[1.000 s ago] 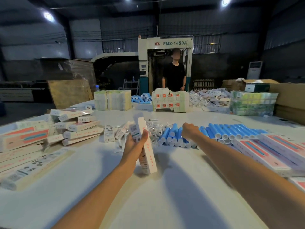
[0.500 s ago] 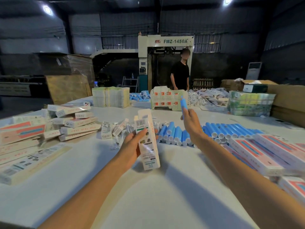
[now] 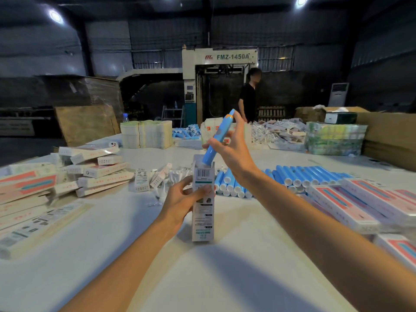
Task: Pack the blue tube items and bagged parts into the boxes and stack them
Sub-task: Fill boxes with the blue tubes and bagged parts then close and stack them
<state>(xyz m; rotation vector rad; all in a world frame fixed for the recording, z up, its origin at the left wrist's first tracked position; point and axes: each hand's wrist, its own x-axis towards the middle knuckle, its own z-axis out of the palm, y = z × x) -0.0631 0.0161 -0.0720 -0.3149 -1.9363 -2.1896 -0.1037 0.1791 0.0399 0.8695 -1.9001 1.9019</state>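
White bench, bare in the near field.

Item 1: left grip, fingers and thumb curled round the mid-height of a narrow printed box. The box is held upright, its foot apparently rested on the bench, with the top left open.

Item 2: right grip, pinching a blue tube along its upper half. The tube is tilted, with the orange-marked end uppermost and the lower end just entered in the box mouth.

Step in hand, as judged: insertion. It is best done with the tube brought into line with the box before it is let slide. The box should be kept steadied and the top flap kept out of the opening. A tilted push could buckle the card wall.

Behind: a row of blue tubes laid side by side. Bagged parts are heaped to the left of them, and packed boxes are piled at far left.

Against half a second earlier: the tube was then held above the row, well apart from the box, and the box was leaned. Now the two are met at the mouth and the box is set upright.
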